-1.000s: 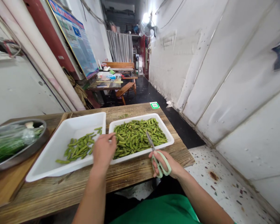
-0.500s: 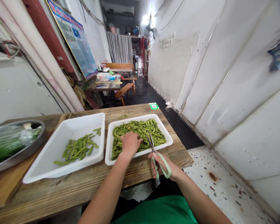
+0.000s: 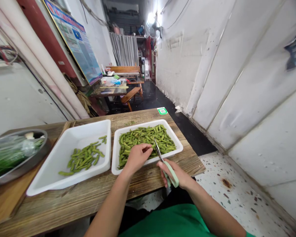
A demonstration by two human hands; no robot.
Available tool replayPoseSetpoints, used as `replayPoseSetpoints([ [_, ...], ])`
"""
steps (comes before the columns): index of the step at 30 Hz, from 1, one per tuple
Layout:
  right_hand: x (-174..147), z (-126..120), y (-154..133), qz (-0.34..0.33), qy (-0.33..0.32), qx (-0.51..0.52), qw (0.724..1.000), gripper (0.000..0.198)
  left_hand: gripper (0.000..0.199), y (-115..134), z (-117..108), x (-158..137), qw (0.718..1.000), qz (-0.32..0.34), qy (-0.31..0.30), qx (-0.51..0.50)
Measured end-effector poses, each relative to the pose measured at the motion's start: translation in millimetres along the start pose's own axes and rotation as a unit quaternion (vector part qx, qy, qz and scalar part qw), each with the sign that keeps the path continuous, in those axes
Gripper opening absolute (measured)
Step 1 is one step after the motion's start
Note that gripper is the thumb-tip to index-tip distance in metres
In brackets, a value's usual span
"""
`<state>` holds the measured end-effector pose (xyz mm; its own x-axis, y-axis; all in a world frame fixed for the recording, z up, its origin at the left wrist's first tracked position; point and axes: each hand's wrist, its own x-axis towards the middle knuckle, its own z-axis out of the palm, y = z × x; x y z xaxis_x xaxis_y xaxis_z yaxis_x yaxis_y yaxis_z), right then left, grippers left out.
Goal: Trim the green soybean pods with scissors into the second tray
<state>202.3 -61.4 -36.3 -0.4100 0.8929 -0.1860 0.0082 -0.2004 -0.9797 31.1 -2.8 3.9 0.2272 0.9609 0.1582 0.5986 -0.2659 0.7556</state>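
My left hand (image 3: 138, 156) is over the near side of a full white tray (image 3: 115, 151), thumb and fingers pinched together on a green soybean pod, which is mostly hidden by the fingertips. Beneath it lies a thick layer of soybean pods (image 3: 148, 135). My right hand (image 3: 174, 172) grips scissors (image 3: 172, 171) with pale green handles at the tray's near edge. Their metal blades point up and away, close beside my left fingertips. To the left, a second white tray (image 3: 76, 133) holds a smaller heap of pods (image 3: 85, 156).
A metal basin (image 3: 45, 144) with bagged green vegetables (image 3: 12, 154) stands at the left on a wooden board (image 3: 17, 200). The wooden table (image 3: 71, 204) carries a green code card (image 3: 162, 111) near its far right corner. Behind are a cluttered table (image 3: 110, 90) and benches (image 3: 132, 94).
My left hand has come up out of the pods and back toward me, its fingertips now near the scissor blades. The scissors have turned slightly, and their blades look closer together.
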Motion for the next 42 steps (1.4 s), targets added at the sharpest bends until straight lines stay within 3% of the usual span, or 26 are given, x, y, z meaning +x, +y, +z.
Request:
replayPoseSetpoints([
  [9, -2, -4, -5, -0.044, -0.004, -0.117, 0.992, 0.034, 0.028, 1, -2, -5, 1.0, -0.017, -0.013, -0.023],
  [18, -5, -7, -12, -0.052, 0.002, -0.137, 0.989, 0.033, 0.026, -1, -2, -6, 0.998, -0.005, -0.027, -0.049],
  [25, -3, -2, -12, -0.03, 0.018, -0.093, 0.995, 0.034, 0.024, -3, -4, -8, 0.997, 0.003, -0.03, -0.067],
  [29, -1, 4, -9, -0.01, 0.027, -0.05, 0.998, 0.039, 0.024, -6, -1, -7, 0.992, -0.04, -0.015, -0.116],
  [33, 0, 7, -6, -0.015, 0.01, -0.01, 1.0, 0.041, 0.024, -9, 1, -5, 0.958, -0.113, 0.043, -0.258],
  [38, 1, 8, -1, -0.009, -0.026, 0.067, 0.997, 0.045, 0.027, -8, -2, -4, 0.913, -0.126, 0.088, -0.377],
  [42, 0, 8, -3, -0.013, -0.036, 0.053, 0.998, 0.045, 0.028, -2, -3, -6, 0.875, -0.174, 0.072, -0.446],
])
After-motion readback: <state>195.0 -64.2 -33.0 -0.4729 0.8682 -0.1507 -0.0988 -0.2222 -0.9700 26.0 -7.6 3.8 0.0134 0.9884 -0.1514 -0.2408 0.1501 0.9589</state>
